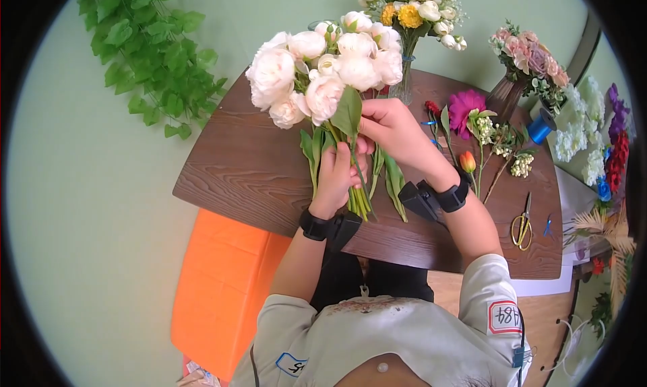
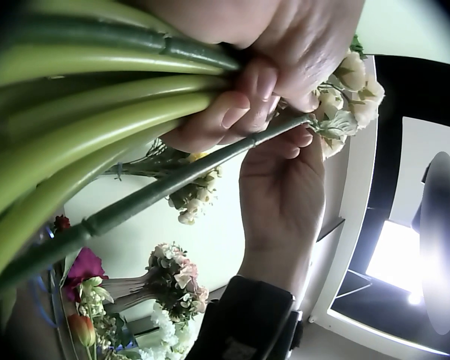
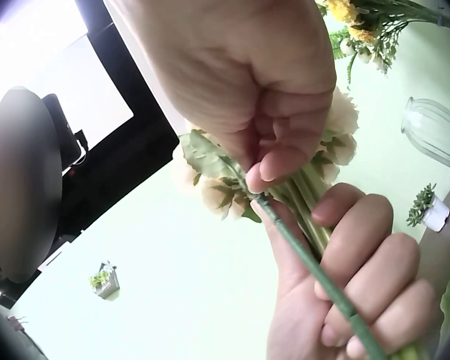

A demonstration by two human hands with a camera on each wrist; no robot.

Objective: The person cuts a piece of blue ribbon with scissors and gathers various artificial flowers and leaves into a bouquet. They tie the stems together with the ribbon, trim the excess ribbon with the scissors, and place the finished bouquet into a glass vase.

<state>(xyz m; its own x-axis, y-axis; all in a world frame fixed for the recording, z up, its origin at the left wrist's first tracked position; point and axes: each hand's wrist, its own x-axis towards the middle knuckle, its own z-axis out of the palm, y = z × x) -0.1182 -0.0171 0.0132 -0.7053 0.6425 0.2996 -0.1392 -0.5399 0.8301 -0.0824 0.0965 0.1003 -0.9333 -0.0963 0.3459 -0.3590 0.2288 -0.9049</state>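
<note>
A bouquet of pale pink-white peonies (image 1: pixel 357 70) stands upright over the table, in front of the person. My left hand (image 1: pixel 331 181) grips its bundle of light green stems (image 2: pixel 97 142), with fingers wrapped round them in the right wrist view. Just above, my right hand (image 1: pixel 397 131) pinches a darker green, jointed stem (image 3: pixel 307 259) between thumb and fingers. That stem runs slantwise across the front of the bundle, over the left hand. A broad green leaf (image 1: pixel 347 111) is beside the right fingertips. Longer leaves (image 1: pixel 394 178) hang below the hands.
On the brown table (image 1: pixel 229 158) lie a magenta flower (image 1: pixel 465 112), an orange tulip (image 1: pixel 467 161), white-berry sprigs (image 1: pixel 522 163), a blue ribbon spool (image 1: pixel 541 126) and gold-handled scissors (image 1: pixel 521 231). Behind stand a glass vase (image 1: pixel 402 84) of white and yellow flowers and a vase (image 1: pixel 505 97) of pink ones.
</note>
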